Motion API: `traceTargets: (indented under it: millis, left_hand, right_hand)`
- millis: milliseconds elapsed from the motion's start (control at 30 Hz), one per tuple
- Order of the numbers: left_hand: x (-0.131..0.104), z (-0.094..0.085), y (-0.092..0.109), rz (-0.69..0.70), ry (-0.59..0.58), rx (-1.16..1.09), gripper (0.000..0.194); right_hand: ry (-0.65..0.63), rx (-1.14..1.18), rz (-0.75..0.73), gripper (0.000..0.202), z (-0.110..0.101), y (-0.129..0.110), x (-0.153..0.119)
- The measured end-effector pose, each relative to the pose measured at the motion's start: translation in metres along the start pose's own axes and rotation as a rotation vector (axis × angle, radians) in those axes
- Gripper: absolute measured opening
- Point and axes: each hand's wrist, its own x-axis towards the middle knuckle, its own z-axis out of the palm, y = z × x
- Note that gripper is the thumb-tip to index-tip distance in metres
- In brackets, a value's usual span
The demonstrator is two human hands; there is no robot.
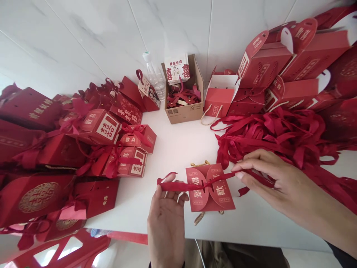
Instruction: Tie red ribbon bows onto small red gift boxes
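Ribbon (176,187) runs across the top of a red box (201,197) lying on the white table (184,145) near a heap of loose ribbons (273,134), one side pinched by the left hand (167,214) and the other by the right hand (270,178).

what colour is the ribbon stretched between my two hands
The ribbon is deep red, best seen in the head view.
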Motion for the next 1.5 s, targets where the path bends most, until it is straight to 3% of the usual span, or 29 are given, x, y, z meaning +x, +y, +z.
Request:
traceTargets:
  millis: [200, 267, 433, 667, 867, 1000, 1133, 1267, 1367, 1500]
  left_hand:
    - [0.005, -0.005, 0.006, 0.357, 0.114, 0.085, 0.016]
    - [0.007, -0.003, 0.007, 0.462, 0.101, 0.149, 0.015]
    - [0.016, 0.023, 0.019, 0.562, -0.062, 0.382, 0.021]
    - [0.026, 0.072, 0.041, 0.679, -0.331, 0.570, 0.018]
    - [0.028, 0.087, 0.046, 0.701, -0.421, 0.570, 0.014]
    - [0.039, 0.068, 0.042, 0.690, -0.238, 0.769, 0.030]
    - [0.042, 0.011, 0.025, 0.457, -0.070, 0.936, 0.042]
    - [0.019, -0.036, 0.014, 0.335, 0.041, 1.001, 0.048]
    - [0.000, -0.043, 0.013, 0.228, -0.006, 1.064, 0.055]
    - [-0.007, -0.029, 0.009, 0.173, -0.071, 1.079, 0.054]
  right_hand:
    - [0.112, 0.039, 0.011, 0.021, 0.003, -0.013, -0.003]
    - [0.126, 0.051, -0.027, 0.025, 0.007, -0.019, -0.004]
    - [0.125, 0.071, -0.216, 0.048, 0.015, -0.041, 0.006]
    - [0.102, 0.070, -0.448, 0.062, 0.013, -0.072, 0.036]
    - [0.095, 0.066, -0.494, 0.062, 0.010, -0.084, 0.044]
    - [0.153, 0.162, -0.290, 0.058, 0.010, -0.062, 0.042]
    - [0.137, 0.012, 0.049, 0.068, 0.006, -0.016, 0.022]
    - [0.120, -0.009, 0.126, 0.044, 0.003, 0.003, -0.005]
    - [0.055, -0.005, 0.041, 0.036, 0.008, -0.004, -0.010]
    - [-0.026, 0.000, -0.100, 0.024, 0.019, -0.015, 0.002]
